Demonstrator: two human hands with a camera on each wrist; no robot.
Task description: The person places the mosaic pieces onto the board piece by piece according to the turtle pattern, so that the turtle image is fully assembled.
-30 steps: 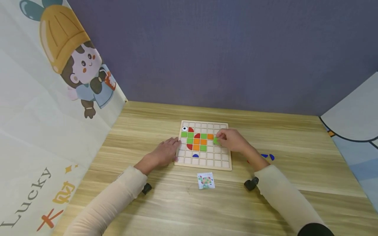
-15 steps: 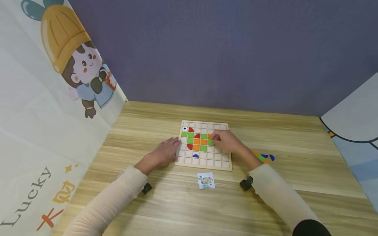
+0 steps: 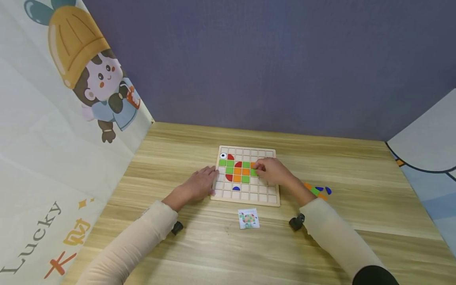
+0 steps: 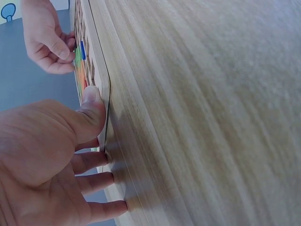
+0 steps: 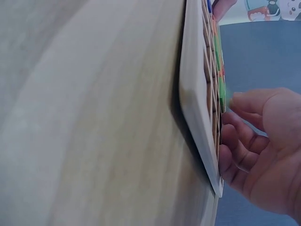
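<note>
A wooden grid board [image 3: 246, 203] lies on the table, with green, orange and red flat pieces, a blue half-round [image 3: 236, 189] and a white eye piece [image 3: 223, 156] on it. My left hand [image 3: 199, 184] rests at the board's left edge. In the left wrist view its thumb [image 4: 91, 106] touches the rim and its straight fingers reach down to the table beside it. My right hand [image 3: 272, 171] is over the board's right part, thumb and fingers curled, pinching a green square tile [image 3: 253, 172] at a cell below an orange tile. The fingertips partly hide that tile.
A small printed card [image 3: 248, 218] with a coloured pattern lies in front of the board. Right of the board, partly behind my right forearm, are loose pieces: a green tile [image 3: 315, 190], orange ones and blue pieces [image 3: 328, 190]. A dark wall [image 3: 270, 71] stands behind the table.
My right hand has moved slightly left with the green tile, to the cell beside the orange and green pieces. More loose pieces show by the forearm. My left hand stays put.
</note>
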